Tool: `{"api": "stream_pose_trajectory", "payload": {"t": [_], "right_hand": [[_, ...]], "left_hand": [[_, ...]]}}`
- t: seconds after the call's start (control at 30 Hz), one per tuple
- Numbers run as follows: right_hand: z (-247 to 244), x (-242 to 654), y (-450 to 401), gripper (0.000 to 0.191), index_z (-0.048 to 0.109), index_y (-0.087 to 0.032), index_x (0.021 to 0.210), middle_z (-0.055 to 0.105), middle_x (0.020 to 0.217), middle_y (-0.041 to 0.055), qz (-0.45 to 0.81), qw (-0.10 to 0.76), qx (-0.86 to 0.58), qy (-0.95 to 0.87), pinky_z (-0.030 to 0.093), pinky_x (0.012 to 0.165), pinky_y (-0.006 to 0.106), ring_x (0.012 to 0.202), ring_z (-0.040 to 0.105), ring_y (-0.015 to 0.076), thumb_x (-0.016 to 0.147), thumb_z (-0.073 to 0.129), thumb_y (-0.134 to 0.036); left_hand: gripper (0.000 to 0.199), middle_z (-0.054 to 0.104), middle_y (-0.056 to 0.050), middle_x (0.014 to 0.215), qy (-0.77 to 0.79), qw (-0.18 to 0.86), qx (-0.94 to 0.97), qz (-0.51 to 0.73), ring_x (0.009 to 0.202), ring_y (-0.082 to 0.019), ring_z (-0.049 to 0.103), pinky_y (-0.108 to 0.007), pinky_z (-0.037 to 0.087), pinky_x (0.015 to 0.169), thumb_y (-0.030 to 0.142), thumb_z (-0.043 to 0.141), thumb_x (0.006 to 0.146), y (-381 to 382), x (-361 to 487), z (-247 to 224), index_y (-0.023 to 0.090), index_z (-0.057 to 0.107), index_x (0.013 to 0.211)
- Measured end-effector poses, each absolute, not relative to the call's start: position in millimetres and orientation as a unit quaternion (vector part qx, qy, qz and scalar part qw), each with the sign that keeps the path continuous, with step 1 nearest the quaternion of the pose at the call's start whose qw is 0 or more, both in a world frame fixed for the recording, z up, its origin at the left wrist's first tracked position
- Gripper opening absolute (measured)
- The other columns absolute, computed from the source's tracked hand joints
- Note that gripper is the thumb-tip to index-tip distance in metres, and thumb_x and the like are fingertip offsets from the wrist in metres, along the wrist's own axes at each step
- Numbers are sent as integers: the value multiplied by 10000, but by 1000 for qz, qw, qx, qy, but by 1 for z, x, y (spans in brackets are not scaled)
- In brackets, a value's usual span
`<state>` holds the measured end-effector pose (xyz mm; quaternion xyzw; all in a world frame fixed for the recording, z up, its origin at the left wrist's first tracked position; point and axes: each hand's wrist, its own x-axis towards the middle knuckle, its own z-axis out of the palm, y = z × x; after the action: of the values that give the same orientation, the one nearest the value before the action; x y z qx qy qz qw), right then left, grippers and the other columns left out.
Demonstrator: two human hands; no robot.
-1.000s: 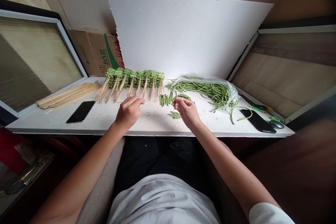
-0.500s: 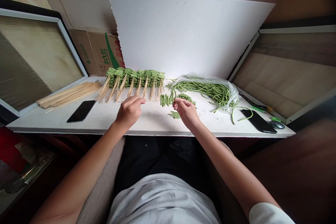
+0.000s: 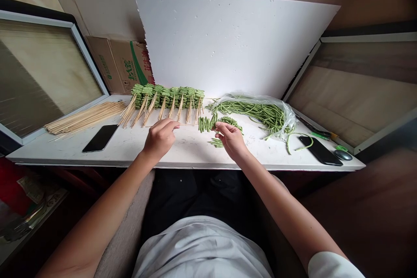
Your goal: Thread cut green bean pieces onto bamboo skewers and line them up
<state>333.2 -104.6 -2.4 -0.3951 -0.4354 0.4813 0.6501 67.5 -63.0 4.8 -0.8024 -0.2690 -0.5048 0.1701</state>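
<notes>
My left hand [image 3: 159,140] pinches a thin bamboo skewer [image 3: 172,125] lying level above the white table. Short green bean pieces [image 3: 204,124] sit threaded on its far end. Close by, my right hand [image 3: 231,140] has its fingers pinched on a green bean piece next to that cluster, though the fingers hide most of it. A small heap of cut beans [image 3: 230,122] lies just beyond my right hand, and a few more [image 3: 215,142] lie below it. Behind my left hand, a long row of finished bean skewers [image 3: 167,97] lies side by side, with points toward me.
A bundle of bare skewers [image 3: 84,118] and a black phone [image 3: 100,138] lie at the left. Long green beans in a plastic bag [image 3: 257,114] lie at the right, beside another phone [image 3: 321,150]. A white foam board [image 3: 228,39] stands behind.
My right hand has shifted slightly left, toward the bean pieces on the skewer. My left hand and the skewer have barely moved.
</notes>
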Motion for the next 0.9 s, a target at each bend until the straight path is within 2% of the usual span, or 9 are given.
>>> {"api": "stream_pose_trajectory", "payload": {"t": [0.13, 0.23, 0.3, 0.37, 0.47, 0.6, 0.77, 0.9], "right_hand": [[-1, 344, -100, 376, 829, -222, 907, 797, 958, 77, 492, 642, -381, -448, 522, 694, 293, 933, 708, 215, 719, 923, -535], [-2, 361, -92, 454, 835, -211, 1008, 814, 1059, 113, 466, 627, -401, -478, 539, 723, 301, 1007, 735, 241, 846, 792, -633], [-3, 376, -87, 482, 833, -206, 1054, 820, 1079, 124, 415, 587, -452, -528, 546, 744, 317, 1035, 744, 261, 923, 694, -649], [-5, 390, -82, 436, 836, -208, 1063, 826, 1076, 125, 330, 507, -515, -607, 560, 786, 353, 1036, 750, 283, 960, 672, -599], [-13, 406, -76, 281, 846, -205, 1012, 826, 1087, 131, 172, 372, -558, -722, 566, 893, 439, 987, 751, 306, 989, 683, -432], [-29, 411, -71, 227, 847, -205, 1016, 830, 1046, 123, 78, 253, -552, -791, 475, 1080, 536, 986, 739, 321, 1021, 630, -271], [-38, 402, -72, 167, 843, -196, 997, 806, 1018, 137, 44, 215, -563, -797, 443, 1106, 514, 1083, 700, 341, 991, 685, -250], [-37, 396, -75, 100, 817, -190, 894, 791, 1012, 127, 41, 229, -563, -793, 437, 1106, 508, 1028, 702, 318, 945, 730, -195]], "left_hand": [[441, 752, -47, 846, -271, 156, -797, -517, 797, -177, 735, -269, 598, 726, -103, 419, 745, -61, 67, 5, 163, 735, 899], [447, 759, -47, 858, -276, 151, -793, -521, 802, -172, 743, -260, 601, 742, -104, 420, 740, -59, 65, 5, 158, 740, 908], [448, 760, -42, 860, -280, 152, -791, -523, 803, -170, 746, -254, 597, 734, -104, 420, 737, -57, 63, 5, 160, 739, 905], [447, 760, -40, 861, -283, 158, -789, -522, 804, -169, 750, -246, 591, 724, -105, 420, 733, -55, 61, 4, 160, 738, 902], [446, 759, -37, 851, -291, 164, -789, -516, 801, -169, 751, -238, 581, 718, -109, 426, 723, -53, 59, 3, 161, 736, 897], [445, 757, -36, 848, -298, 167, -789, -511, 792, -171, 748, -238, 566, 700, -113, 428, 721, -51, 58, 1, 163, 729, 900], [415, 752, -39, 856, -294, 164, -794, -507, 792, -177, 740, -251, 565, 705, -104, 439, 761, -49, 58, -1, 164, 721, 905], [406, 750, -41, 861, -299, 155, -797, -501, 798, -187, 736, -268, 569, 701, -97, 441, 774, -47, 58, -4, 169, 719, 905]]}}
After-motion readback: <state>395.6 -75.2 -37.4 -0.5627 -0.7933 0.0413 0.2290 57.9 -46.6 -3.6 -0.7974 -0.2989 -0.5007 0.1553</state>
